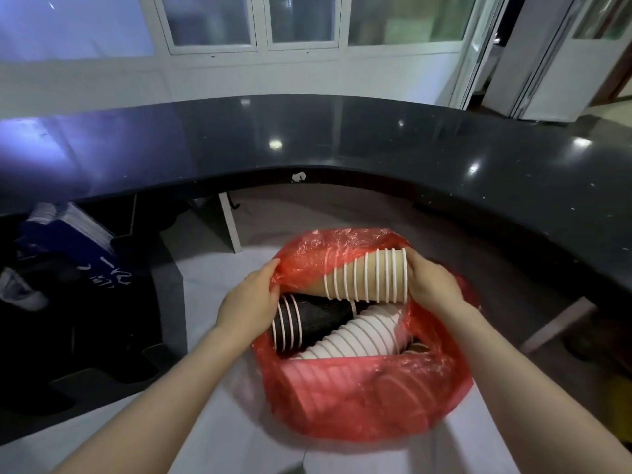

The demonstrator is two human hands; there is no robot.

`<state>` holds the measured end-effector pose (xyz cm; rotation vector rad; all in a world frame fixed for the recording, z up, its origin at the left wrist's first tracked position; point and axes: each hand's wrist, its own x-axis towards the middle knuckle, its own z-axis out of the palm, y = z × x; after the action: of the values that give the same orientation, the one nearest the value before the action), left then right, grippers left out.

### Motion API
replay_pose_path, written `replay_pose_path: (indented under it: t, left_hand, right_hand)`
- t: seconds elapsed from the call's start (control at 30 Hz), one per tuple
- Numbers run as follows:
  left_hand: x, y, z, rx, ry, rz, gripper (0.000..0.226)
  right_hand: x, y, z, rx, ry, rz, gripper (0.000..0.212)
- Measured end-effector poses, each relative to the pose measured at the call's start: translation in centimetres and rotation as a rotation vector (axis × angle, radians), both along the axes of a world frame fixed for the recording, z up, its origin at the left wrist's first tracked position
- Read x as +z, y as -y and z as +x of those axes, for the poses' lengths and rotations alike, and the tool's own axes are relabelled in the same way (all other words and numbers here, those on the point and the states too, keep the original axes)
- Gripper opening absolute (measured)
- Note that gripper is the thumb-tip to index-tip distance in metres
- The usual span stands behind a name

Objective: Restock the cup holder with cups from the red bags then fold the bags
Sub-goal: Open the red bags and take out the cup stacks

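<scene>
Looking down, we see our two hands working at the open mouth of a red bag (362, 398) that sits on the pale floor below the curved dark surface (342, 138). Our left hand (249, 302) pinches the bag's left rim, fingers curled on the thin plastic and pulling the opening wide. Our right hand (431, 285) grasps the wide end of a nested stack of tan cups (369, 278) with white rims; the stack lies nearly level, its narrow end still under the plastic at the far side of the bag. Beneath it, inside the bag, lie a stack of black cups (307, 319), mouths toward our left hand, and a stack of white cups (359, 336) slanting across the middle. More cup rims show faintly through the near wall of the bag. A blue box (71, 241) sits under the surface at left.
</scene>
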<state>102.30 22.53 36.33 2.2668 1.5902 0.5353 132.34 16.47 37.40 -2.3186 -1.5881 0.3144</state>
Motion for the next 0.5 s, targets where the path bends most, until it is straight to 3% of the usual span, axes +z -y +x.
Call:
replay_pose_path:
  t: [0.17,0.27,0.37,0.5]
  left_hand:
    - [-0.2,-2.9,0.5,0.198,0.059,-0.069,0.035]
    - [-1.0,-3.7,0.7,0.271,0.213,-0.313,0.045]
    - [-2.4,-3.8,0.4,0.34,0.36,-0.555,0.036]
    - [-3.0,-3.4,-0.6,0.348,0.396,-0.54,0.027]
  right_hand:
    - [-0.4,-1.3,0.8,0.044,-0.019,-0.014,0.045]
    - [-1.0,-2.0,1.3,-0.044,-0.149,-0.098,0.04]
    - [-1.6,-1.4,1.8,0.035,-0.196,-0.063,0.032]
    - [-1.9,0.1,2.4,-0.081,-0.136,-0.027,0.037]
